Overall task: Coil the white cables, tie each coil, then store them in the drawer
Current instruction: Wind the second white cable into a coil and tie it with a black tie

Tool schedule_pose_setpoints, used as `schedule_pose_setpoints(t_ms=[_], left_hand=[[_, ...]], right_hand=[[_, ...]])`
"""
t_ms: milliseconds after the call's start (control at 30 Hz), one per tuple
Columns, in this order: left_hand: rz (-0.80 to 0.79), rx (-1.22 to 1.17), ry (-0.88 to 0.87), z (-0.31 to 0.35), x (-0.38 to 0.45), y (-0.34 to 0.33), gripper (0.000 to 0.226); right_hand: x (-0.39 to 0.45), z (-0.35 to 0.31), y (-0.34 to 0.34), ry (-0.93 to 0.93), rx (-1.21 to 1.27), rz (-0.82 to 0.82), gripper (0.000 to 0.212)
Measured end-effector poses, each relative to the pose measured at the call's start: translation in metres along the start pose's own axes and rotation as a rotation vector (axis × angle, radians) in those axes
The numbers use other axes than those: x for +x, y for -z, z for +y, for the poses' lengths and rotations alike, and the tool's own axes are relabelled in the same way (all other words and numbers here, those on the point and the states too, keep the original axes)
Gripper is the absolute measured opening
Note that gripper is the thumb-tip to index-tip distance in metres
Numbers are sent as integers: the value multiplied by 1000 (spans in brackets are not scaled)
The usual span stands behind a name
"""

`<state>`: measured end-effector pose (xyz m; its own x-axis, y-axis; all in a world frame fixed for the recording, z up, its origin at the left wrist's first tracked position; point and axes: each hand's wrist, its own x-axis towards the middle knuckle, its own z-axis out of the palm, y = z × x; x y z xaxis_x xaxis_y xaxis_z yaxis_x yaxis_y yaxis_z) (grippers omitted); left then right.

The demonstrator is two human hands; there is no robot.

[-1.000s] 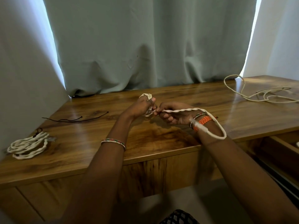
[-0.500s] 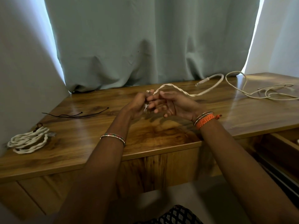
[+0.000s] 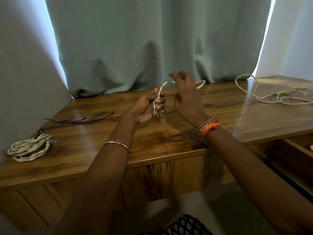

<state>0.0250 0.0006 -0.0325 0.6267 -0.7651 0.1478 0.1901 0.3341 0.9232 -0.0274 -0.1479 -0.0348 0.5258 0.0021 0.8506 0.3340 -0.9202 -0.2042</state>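
left hand point(image 3: 147, 106) grips white cable point(image 3: 156, 106); right hand point(image 3: 187, 97) fingers loosely spread.

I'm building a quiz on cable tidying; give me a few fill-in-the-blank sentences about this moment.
1. The twisted white cable is gripped by the ____ hand.
2. The orange bracelet is on the ____ wrist.
3. The tied coil lies at the desk's ____ end.
4. The black ties lie on the ____.

Missing words: left; right; left; desk
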Motion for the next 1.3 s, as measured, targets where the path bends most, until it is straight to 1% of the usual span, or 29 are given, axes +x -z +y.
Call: schedule_pose_setpoints(t_ms=[67,100,167,233,333,400,467,567,633,667,733,800,867,900,967,1033,1100,1167,1200,1233,1300], left_hand=[[-68,-24,2,2,-2,-2,32],[-102,-28,6,4,-3,-4,32],[-174,-18,19,5,-6,-8,31],[-237,6,50,6,-9,-12,28],[-319,13,111,6,-13,-14,30],[-357,12,134,7,-13,-16,33],[-402,4,151,7,-14,-20,36],[-478,-3,161,7,-15,-23,40],[-514,-25,169,7,-15,-23,40],[-520,-32,164,7,-15,-22,39],[-513,-47,137,8,-13,-21,37],[-474,-79,84,9,-12,-18,37],[-443,-130,5,13,-10,-15,36],[-452,-177,-38,16,-9,-12,34],[-449,-279,-131,22,-8,-9,30],[-332,-308,-240,25,-8,-5,31],[-210,-303,-326,26,-9,-2,32],[-128,-264,-382,27,-9,-1,30],[-97,-238,-390,27,-9,1,30],[-70,-220,-387,27,-9,2,31],[-18,-207,-365,26,-10,5,31]], right_hand=[[-1,3,-10,23,9,-126,54],[1,7,-13,18,24,-135,47],[8,12,-17,43,13,-37,31],[21,15,-14,163,-44,71,22],[45,16,-8,393,-224,196,17],[56,20,-6,451,-362,249,16],[62,23,-4,446,-434,250,19],[59,24,-15,475,-374,124,18],[54,24,-24,434,-272,-26,7],[50,22,-29,374,-234,-92,6],[41,16,-36,187,-142,-279,19],[32,13,-44,-11,5,-454,27],[21,11,-49,-107,73,-502,29],[15,11,-53,-117,83,-502,29],[5,8,-55,-81,58,-508,21],[-2,-4,-48,-111,92,-537,15],[-7,-19,-37,-124,91,-627,18],[-11,-35,-28,-97,52,-734,23],[-15,-44,-23,-113,61,-778,23],[-19,-51,-18,-148,119,-797,21],[-27,-63,-5,-296,320,-847,16]])
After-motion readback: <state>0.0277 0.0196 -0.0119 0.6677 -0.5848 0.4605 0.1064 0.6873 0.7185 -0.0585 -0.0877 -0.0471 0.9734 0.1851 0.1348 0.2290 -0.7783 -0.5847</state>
